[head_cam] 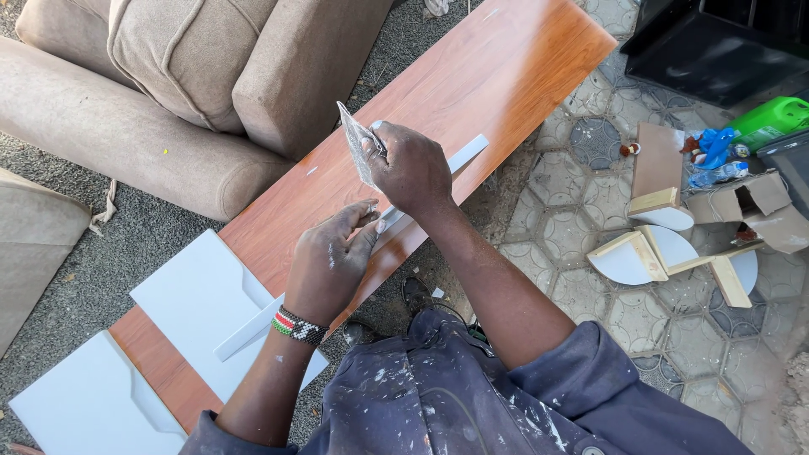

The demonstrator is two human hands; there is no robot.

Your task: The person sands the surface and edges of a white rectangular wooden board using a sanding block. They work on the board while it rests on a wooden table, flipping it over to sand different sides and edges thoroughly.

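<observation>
Right hand point(410, 171) clamped on a grey sandpaper sheet point(357, 143) above the white strip point(421, 192). Left hand point(330, 261) pinching that strip, fingers point(358, 215) together, over the wooden board point(455, 80).

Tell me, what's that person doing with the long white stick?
A person leans over a long reddish wooden board lying on the ground. The left hand steadies a thin white strip that lies along the board. The right hand pinches a folded grey sheet, which looks like sandpaper, just above the strip. White panels rest on the board's near end, and a beige sofa sits beside it.
</observation>
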